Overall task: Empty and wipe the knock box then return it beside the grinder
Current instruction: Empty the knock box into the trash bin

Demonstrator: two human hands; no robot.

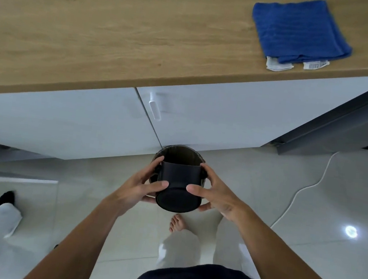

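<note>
The black round knock box [178, 180] is held tipped over, its flat base toward me and its mouth pointing down and away. Under its mouth stands a dark bin [180, 154] on the floor against the cabinet. My left hand [143, 184] grips the box's left side, thumb on the wall near the base. My right hand [213, 193] grips the right side the same way. A folded blue cloth [300, 30] lies on the wooden counter [98, 34] at the upper right. The grinder is out of view.
White cabinet doors [63, 123] with a handle [154, 106] sit under the counter. A white cable [308, 186] runs across the tiled floor at the right. My bare foot [178, 223] is below the box. Another person's leg [0, 213] stands at the left.
</note>
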